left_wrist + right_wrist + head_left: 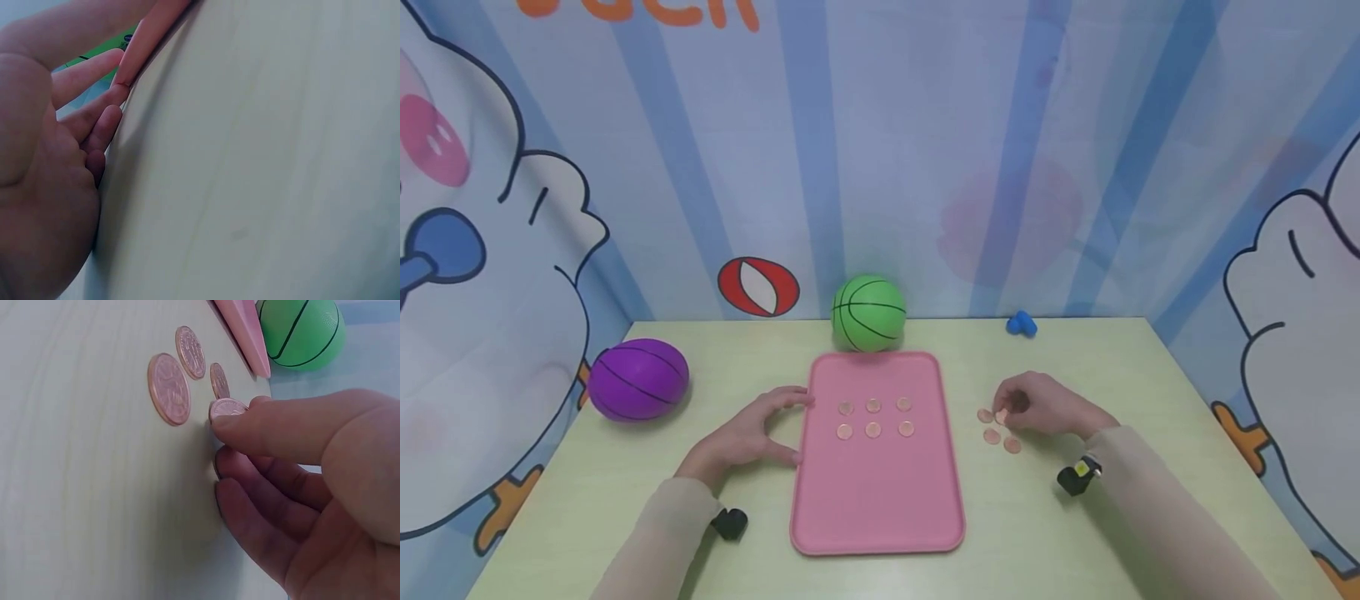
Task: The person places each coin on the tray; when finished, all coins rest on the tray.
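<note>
Copper-coloured coins [873, 430] lie on a pink tray [876, 508], in two rows of three. My left hand [748, 433] is at the tray's left side, fingertips and thumb touching its rim, the fingers loosely extended. Right of the tray, my right hand [1041, 404] pinches a coin [226, 409] between thumb and forefinger, just above the table. Its other fingers are curled loosely beneath. Three more coins lie flat beside it: one nearer the tray [985, 415] and two closer to me, a left one [992, 436] and a right one [1012, 446].
A green ball [868, 313] stands against the tray's far edge. To the left is a purple ball [638, 379] on the pale table [737, 358]. A small blue object [1022, 324] sits at the table's back edge, before a printed cloth backdrop [910, 150].
</note>
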### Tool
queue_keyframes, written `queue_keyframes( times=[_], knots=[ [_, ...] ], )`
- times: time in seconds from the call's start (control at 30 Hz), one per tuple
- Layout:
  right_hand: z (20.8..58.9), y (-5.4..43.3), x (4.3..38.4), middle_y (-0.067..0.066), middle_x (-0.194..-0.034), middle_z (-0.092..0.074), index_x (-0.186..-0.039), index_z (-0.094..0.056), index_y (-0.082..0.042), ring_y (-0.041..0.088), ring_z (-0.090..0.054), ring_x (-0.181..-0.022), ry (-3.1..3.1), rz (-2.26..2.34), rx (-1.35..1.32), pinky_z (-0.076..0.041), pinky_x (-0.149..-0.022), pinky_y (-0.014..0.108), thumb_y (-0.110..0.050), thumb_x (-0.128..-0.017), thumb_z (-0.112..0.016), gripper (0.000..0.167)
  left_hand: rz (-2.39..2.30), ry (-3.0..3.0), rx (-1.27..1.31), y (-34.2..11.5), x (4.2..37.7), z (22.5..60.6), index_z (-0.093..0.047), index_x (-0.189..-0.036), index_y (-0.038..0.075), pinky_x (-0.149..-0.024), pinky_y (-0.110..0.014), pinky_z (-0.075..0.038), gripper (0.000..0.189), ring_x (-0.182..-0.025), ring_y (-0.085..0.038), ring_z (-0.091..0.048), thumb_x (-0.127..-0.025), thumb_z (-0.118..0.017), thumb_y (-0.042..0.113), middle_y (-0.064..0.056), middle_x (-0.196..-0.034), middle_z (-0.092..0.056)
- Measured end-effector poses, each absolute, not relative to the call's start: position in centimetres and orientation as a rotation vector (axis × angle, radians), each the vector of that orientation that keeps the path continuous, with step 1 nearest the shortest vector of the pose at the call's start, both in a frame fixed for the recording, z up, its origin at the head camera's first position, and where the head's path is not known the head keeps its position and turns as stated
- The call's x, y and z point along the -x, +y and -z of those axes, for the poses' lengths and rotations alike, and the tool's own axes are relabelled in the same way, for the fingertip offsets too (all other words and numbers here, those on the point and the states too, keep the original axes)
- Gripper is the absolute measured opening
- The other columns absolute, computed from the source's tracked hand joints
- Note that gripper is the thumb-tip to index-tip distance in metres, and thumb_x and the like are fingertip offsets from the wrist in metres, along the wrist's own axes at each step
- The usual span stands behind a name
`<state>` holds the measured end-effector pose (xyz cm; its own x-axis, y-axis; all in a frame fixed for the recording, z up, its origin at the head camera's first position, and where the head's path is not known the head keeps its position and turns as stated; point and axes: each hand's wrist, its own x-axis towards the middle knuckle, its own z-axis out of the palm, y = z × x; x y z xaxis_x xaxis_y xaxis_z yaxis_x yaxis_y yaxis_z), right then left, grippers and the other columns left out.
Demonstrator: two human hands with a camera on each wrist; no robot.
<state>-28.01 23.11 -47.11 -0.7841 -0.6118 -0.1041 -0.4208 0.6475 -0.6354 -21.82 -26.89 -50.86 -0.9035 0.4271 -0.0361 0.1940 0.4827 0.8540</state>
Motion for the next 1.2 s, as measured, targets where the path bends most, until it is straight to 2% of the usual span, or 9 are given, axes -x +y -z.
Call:
queue_keyframes(
  times=[0.2, 0.33, 0.53, 0.7, 0.87, 1.2],
  knots=[
    [47.17, 23.41, 28.31, -0.001, -0.102, -0.074, -0.103, -0.078, -0.014, 0.017, -0.066, -0.088, 2.522, 0.920, 0.823, -0.057, -0.081, 0.032, 0.001, -0.092, -0.073, 0.020, -1.388, 2.487, -0.542, -26.90, 21.85, 50.89, -0.058, -0.150, 0.021, -0.124, -0.074, -0.009, 0.088, -0.157, -0.041, -0.022, -0.071, -0.097, 0.026, -0.007, -0.168, -0.036],
    [47.09, 23.46, 28.38, -0.001, -0.105, -0.078, -0.108, -0.081, -0.012, 0.016, -0.067, -0.086, 2.519, 0.923, 0.827, -0.057, -0.078, 0.030, -0.003, -0.093, -0.076, 0.019, -1.388, 2.487, -0.550, -26.92, 21.88, 50.93, -0.058, -0.149, 0.022, -0.124, -0.073, -0.009, 0.087, -0.157, -0.040, -0.022, -0.071, -0.097, 0.027, -0.006, -0.168, -0.036],
    [46.79, 23.50, 28.17, 0.003, -0.107, -0.079, -0.113, -0.082, -0.009, 0.015, -0.070, -0.088, 2.521, 0.909, 0.831, -0.058, -0.079, 0.030, 0.001, -0.089, -0.076, 0.026, -1.389, 2.482, -0.539, -26.99, 21.93, 51.01, -0.059, -0.148, 0.023, -0.124, -0.073, -0.009, 0.086, -0.157, -0.040, -0.022, -0.071, -0.097, 0.027, -0.006, -0.168, -0.036],
    [46.79, 23.50, 28.00, 0.005, -0.110, -0.079, -0.116, -0.081, -0.006, 0.015, -0.068, -0.090, 2.519, 0.909, 0.833, -0.057, -0.078, 0.027, -0.001, -0.091, -0.077, 0.026, -1.387, 2.482, -0.534, -27.03, 21.93, 51.00, -0.059, -0.148, 0.024, -0.124, -0.073, -0.008, 0.086, -0.158, -0.040, -0.021, -0.071, -0.097, 0.028, -0.005, -0.168, -0.035],
    [46.83, 23.53, 28.02, 0.006, -0.109, -0.079, -0.116, -0.081, -0.004, 0.015, -0.067, -0.091, 2.534, 0.894, 0.869, -0.057, -0.079, 0.027, -0.001, -0.091, -0.078, 0.026, -1.370, 2.498, -0.555, -27.09, 21.89, 51.03, -0.058, -0.148, 0.024, -0.124, -0.073, -0.009, 0.086, -0.157, -0.040, -0.021, -0.071, -0.096, 0.029, -0.006, -0.168, -0.035],
    [47.01, 23.28, 27.82, 0.001, -0.105, -0.078, -0.111, -0.082, -0.008, 0.014, -0.068, -0.090, 2.585, 0.872, 0.850, -0.058, -0.080, 0.030, -0.003, -0.088, -0.081, 0.023, -1.367, 2.502, -0.572, -27.19, 21.95, 51.27, -0.059, -0.148, 0.024, -0.124, -0.073, -0.009, 0.086, -0.158, -0.040, -0.022, -0.071, -0.097, 0.030, -0.006, -0.168, -0.035]
  ],
)
